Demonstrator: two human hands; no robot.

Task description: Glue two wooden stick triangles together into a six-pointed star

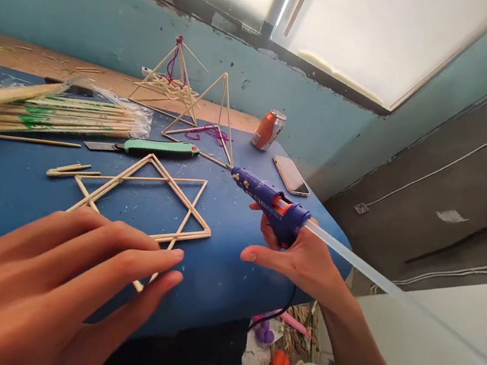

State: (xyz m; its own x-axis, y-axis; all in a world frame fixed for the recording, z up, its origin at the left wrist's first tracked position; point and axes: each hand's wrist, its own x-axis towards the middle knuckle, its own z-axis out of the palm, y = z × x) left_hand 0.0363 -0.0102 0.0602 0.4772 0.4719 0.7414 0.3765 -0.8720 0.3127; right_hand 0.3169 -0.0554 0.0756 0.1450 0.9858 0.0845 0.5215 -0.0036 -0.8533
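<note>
Now — the left hand (pixel 41 280) lies spread over the stick frame (pixel 143 198) on the surface (pixel 220 276), and the right hand (pixel 300 258) wraps the glue gun (pixel 269 208); a careless nudge could shift the loose sticks — or a drip from the nozzle (pixel 233 170) could land wrong

Bare left hand (pixel 50 282) — bare right hand (pixel 299 264)

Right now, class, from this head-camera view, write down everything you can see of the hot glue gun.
The hot glue gun is purple plastic with gold speckles and an orange part on its side. The right hand grips it, tilted, with its narrow nozzle pointing left above the blue table. A long translucent glue stick extends from its rear, and a black cord runs down below the hand.
</note>
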